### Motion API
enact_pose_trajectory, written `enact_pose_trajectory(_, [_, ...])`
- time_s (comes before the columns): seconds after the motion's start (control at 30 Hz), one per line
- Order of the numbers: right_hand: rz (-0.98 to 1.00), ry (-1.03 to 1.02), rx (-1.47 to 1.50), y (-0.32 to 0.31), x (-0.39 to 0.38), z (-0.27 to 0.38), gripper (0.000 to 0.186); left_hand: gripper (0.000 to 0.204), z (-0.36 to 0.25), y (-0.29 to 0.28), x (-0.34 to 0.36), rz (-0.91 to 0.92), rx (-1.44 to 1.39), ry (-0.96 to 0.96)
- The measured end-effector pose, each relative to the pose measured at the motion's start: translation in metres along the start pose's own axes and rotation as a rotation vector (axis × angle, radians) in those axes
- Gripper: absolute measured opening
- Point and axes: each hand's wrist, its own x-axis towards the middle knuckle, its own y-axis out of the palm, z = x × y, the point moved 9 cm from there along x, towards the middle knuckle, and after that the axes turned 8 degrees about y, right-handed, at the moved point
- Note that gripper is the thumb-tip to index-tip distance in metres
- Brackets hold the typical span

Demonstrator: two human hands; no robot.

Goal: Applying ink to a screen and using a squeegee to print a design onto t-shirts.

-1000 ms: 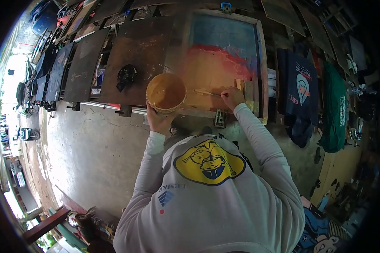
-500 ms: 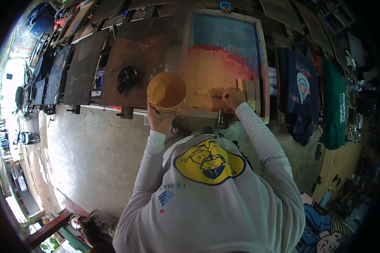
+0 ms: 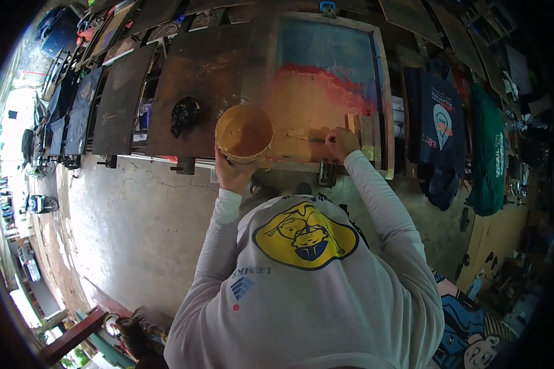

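Note:
My left hand (image 3: 231,172) is wrapped round a round tub (image 3: 244,134) coated inside with orange-tan paint, tilted open toward me. My right hand (image 3: 341,143) grips a thin stick (image 3: 301,135) that reaches leftward toward the tub, over the lower part of a wooden-framed screen (image 3: 326,46). The screen shows blue at the top, a ragged red band across the middle and orange below. Wooden strips (image 3: 366,141) lie inside its right side. A metal clamp (image 3: 326,172) sits at the near edge.
A dark board (image 3: 172,141) with a crumpled black lump (image 3: 184,115) is left of the screen. More boards (image 3: 108,114) line the left; navy (image 3: 434,123) and green garments (image 3: 486,154) hang over boards at right. Concrete floor (image 3: 135,227) lies below; motorbikes (image 3: 43,203) stand far left.
My left hand and the tub have shifted very slightly up and to the right. My right hand with the stick has moved a little rightward.

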Motion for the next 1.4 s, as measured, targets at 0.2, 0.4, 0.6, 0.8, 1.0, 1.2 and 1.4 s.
enact_pose_trajectory(0.2, [-0.028,-0.007,-0.032,-0.002,-0.006,0.004,0.006,0.099,-0.002,0.000,0.003,0.019,0.022,0.022])
enact_pose_trajectory(0.4, [-0.013,0.027,-0.015,0.002,-0.002,-0.007,0.006,0.101,0.009,0.003,0.004,0.009,-0.076,-0.037])
enact_pose_trajectory(0.6, [0.049,0.047,0.037,0.007,-0.005,-0.009,0.005,0.101,0.014,0.001,0.005,0.015,-0.059,-0.013])
enact_pose_trajectory(0.8, [0.043,-0.066,0.007,0.004,-0.007,0.007,0.010,0.101,0.013,0.003,0.005,0.023,-0.085,-0.017])
enact_pose_trajectory(1.0, [0.040,-0.128,-0.010,0.007,-0.003,0.022,0.008,0.103,0.010,0.002,0.007,0.029,-0.088,-0.014])
enact_pose_trajectory(1.2, [0.080,-0.111,-0.079,0.013,0.005,0.031,0.009,0.106,0.013,-0.001,0.007,0.015,-0.079,-0.012])
enact_pose_trajectory(1.4, [0.015,-0.147,-0.094,0.005,-0.002,0.030,0.010,0.104,0.014,-0.002,0.006,-0.001,-0.114,-0.017])
